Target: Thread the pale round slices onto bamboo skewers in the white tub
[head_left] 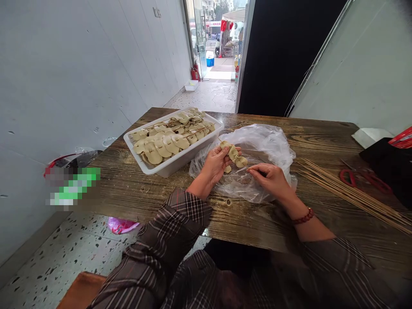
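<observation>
My left hand is closed around several round, pale beige food slices threaded on a thin wooden skewer. The fingers and thumb of my right hand pinch the near end of that skewer. Below both hands lies a crumpled clear plastic bag, spread on the table, with a loose slice on it. To the left stands a white plastic tub heaped with skewered slices of the same kind.
Long bare skewers lie in a bundle on the wooden table at the right. Beyond them are red-handled scissors and a black box with red packets. A white wall runs along the left, and a doorway opens ahead.
</observation>
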`<state>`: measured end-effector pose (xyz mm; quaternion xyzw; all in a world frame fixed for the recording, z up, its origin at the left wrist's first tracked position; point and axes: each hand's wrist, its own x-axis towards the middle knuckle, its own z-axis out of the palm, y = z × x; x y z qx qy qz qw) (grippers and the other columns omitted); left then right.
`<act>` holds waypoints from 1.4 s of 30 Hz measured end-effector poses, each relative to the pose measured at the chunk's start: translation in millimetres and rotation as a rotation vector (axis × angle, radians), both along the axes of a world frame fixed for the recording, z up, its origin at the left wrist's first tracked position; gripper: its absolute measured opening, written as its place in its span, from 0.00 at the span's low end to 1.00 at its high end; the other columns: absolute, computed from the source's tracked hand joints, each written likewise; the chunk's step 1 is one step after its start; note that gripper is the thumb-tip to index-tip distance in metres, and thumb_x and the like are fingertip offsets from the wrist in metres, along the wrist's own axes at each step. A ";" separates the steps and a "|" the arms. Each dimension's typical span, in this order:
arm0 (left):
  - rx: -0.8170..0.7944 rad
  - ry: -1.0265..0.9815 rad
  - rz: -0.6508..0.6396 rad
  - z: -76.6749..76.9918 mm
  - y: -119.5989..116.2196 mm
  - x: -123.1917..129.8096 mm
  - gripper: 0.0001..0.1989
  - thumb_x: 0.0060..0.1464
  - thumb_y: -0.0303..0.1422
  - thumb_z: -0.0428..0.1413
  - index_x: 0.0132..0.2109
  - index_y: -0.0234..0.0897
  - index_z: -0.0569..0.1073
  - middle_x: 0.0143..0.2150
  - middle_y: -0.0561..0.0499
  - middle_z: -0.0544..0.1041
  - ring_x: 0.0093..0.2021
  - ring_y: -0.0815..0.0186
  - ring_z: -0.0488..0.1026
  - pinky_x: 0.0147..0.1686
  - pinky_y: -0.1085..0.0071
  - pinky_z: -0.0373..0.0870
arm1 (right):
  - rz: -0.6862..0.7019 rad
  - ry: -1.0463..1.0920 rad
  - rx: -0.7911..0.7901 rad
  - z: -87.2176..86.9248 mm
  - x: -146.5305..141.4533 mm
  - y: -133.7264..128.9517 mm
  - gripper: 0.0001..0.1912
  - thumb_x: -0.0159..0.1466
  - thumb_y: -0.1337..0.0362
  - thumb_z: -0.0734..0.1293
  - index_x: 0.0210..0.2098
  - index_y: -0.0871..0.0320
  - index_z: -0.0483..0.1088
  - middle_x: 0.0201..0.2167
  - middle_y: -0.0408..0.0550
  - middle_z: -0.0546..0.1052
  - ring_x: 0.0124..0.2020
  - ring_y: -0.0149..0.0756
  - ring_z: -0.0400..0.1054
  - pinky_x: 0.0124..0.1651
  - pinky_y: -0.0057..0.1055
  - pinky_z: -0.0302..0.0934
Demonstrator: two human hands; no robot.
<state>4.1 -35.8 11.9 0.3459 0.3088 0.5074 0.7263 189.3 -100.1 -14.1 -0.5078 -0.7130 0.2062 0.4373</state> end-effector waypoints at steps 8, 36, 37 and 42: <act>-0.007 0.004 -0.016 -0.2 -3.2 4.6 0.06 0.61 0.30 0.56 0.42 0.30 0.73 0.41 0.39 0.83 0.41 0.61 0.82 0.40 0.70 0.78 | -0.023 0.013 -0.009 3.4 -2.8 -0.2 0.10 0.62 0.62 0.66 0.31 0.58 0.79 0.31 0.50 0.82 0.32 0.40 0.75 0.36 0.34 0.65; 0.723 1.293 0.078 -2.1 19.8 -37.5 0.02 0.49 0.26 0.60 0.30 0.36 0.75 0.32 0.47 0.75 0.37 0.62 0.71 0.42 0.67 0.67 | -0.140 0.118 -0.056 14.1 30.2 1.1 0.14 0.61 0.55 0.68 0.34 0.59 0.80 0.26 0.46 0.78 0.27 0.34 0.69 0.27 0.29 0.59; 0.753 1.396 0.058 -2.3 18.4 -37.9 0.02 0.48 0.25 0.59 0.31 0.36 0.75 0.34 0.46 0.75 0.39 0.60 0.72 0.44 0.65 0.67 | -0.135 0.117 -0.056 14.7 29.8 0.8 0.14 0.61 0.55 0.67 0.34 0.59 0.80 0.26 0.46 0.78 0.28 0.35 0.69 0.27 0.29 0.59; 0.841 1.605 -0.049 -11.0 16.3 -42.3 0.03 0.49 0.25 0.58 0.35 0.33 0.75 0.42 0.40 0.73 0.45 0.54 0.72 0.50 0.62 0.66 | -0.130 0.119 -0.052 16.1 28.3 0.9 0.14 0.61 0.55 0.67 0.34 0.59 0.80 0.25 0.46 0.77 0.28 0.35 0.70 0.26 0.29 0.59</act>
